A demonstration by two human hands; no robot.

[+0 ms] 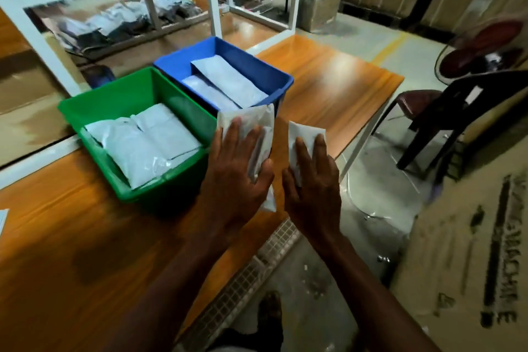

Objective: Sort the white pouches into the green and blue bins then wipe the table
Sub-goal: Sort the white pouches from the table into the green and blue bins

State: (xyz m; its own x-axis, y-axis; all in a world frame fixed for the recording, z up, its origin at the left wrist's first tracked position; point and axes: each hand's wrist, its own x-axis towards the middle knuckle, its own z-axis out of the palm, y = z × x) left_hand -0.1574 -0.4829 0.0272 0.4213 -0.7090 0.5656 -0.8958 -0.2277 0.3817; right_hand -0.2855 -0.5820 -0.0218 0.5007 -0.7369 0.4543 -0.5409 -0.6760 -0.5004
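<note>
Both hands sat at frame centre, each gripping 1 white pouch. The left hand (237, 171) grasped a long, flat white pouch (251, 123), fingers spread over its face and thumb curled round its right edge; the film looked smooth and slightly glossy, creased near the top. The right hand (313, 180) grasped a smaller, squarish white pouch (304, 130) with a matte, papery surface, fingers laid over it. The 2 pouches were just beside each other, not touching, held above the near right edge of the table (328, 77).

The table top was orange-brown wood-grain laminate, glossy, with a light reflection at upper right. The green bin (85, 117), rectangular moulded plastic with a rolled rim, stood at centre left and held plump, rectangular white pouches (148, 146) lying flat and overlapping. The blue bin (265, 68), same shape, stood touching it behind and to the right, holding long narrow white pouches (228, 80) laid diagonally. The long pouch's top corner overlapped the blue bin's near rim in the frame.

A dark plastic chair (463, 111) stood at right.
</note>
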